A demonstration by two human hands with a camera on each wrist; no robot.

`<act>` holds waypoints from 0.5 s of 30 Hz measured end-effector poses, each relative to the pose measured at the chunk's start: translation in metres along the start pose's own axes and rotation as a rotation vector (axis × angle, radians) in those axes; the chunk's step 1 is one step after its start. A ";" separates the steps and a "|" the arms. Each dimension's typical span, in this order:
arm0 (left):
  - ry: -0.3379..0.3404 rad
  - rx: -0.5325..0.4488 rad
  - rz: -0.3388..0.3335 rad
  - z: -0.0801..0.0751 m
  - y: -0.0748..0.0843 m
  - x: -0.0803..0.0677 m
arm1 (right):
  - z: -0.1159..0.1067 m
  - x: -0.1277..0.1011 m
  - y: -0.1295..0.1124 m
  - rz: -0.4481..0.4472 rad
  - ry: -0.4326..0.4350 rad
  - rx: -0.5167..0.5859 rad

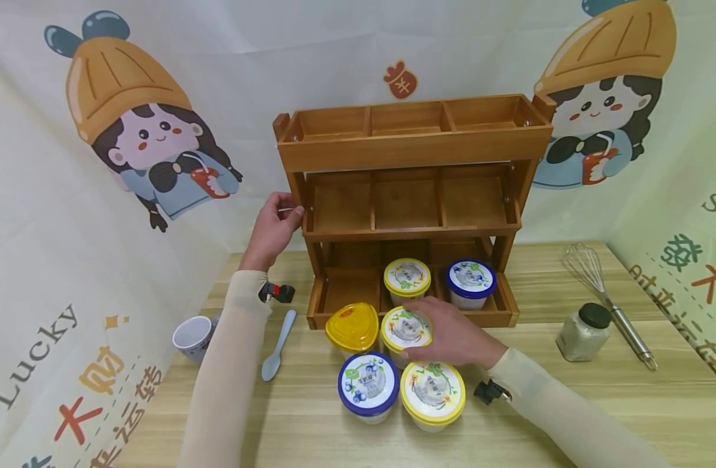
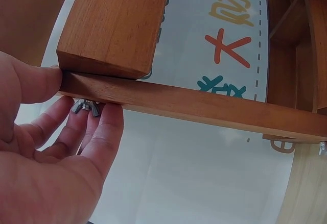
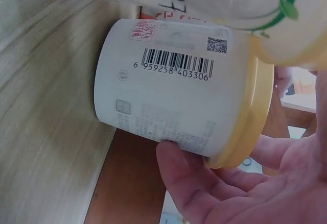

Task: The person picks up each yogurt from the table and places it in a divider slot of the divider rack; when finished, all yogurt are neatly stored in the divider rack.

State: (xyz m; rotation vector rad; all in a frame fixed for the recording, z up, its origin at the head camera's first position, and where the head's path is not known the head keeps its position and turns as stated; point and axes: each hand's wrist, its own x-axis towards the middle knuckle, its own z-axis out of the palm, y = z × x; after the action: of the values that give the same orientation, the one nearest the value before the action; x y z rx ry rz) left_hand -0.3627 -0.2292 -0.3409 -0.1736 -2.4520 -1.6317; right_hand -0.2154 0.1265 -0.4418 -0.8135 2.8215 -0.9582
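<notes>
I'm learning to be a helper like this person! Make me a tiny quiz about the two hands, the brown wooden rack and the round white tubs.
1. Pick one. What does the right hand hold?
A) a silver metal whisk
B) a round white tub with a yellow lid
C) a pale blue spoon

2. True or false? The left hand grips the side of the brown wooden rack.

3. Fill in the blank (top, middle or bottom). The round white tub with a blue lid that is on the rack stands on its ___ level.

Key: 1. B; 2. True; 3. bottom.
</notes>
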 end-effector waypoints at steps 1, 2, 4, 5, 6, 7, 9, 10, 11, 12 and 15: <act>-0.002 0.001 0.001 0.000 0.000 0.000 | 0.000 0.000 0.000 0.004 0.001 -0.004; -0.003 0.000 0.001 0.000 0.000 0.000 | 0.000 0.000 0.001 0.011 0.004 -0.002; -0.008 -0.003 0.000 0.000 0.000 0.000 | -0.001 0.000 0.001 0.024 0.012 0.002; -0.009 -0.007 0.000 0.000 0.000 0.000 | -0.001 0.001 0.001 0.035 0.018 0.000; -0.010 -0.006 -0.001 -0.001 0.000 0.001 | -0.002 0.001 0.000 0.049 0.023 0.007; -0.009 -0.008 0.000 -0.001 0.000 0.001 | -0.004 0.001 0.000 0.063 0.027 0.016; -0.007 -0.010 0.003 -0.001 0.000 0.001 | -0.007 0.001 -0.002 0.086 0.036 0.026; -0.006 -0.010 0.003 -0.001 0.000 0.001 | -0.008 0.002 -0.002 0.092 0.042 0.027; -0.005 -0.012 0.003 -0.001 0.000 0.001 | -0.010 0.002 -0.002 0.095 0.050 0.028; -0.004 -0.011 0.003 -0.001 0.000 0.001 | -0.011 0.003 -0.003 0.097 0.059 0.031; -0.005 -0.012 0.002 0.000 0.000 0.001 | -0.013 0.004 -0.002 0.077 0.095 0.019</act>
State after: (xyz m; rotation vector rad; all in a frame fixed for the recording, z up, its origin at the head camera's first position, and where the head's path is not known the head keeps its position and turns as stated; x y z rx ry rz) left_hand -0.3636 -0.2294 -0.3406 -0.1817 -2.4454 -1.6478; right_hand -0.2206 0.1302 -0.4293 -0.6699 2.8945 -1.0376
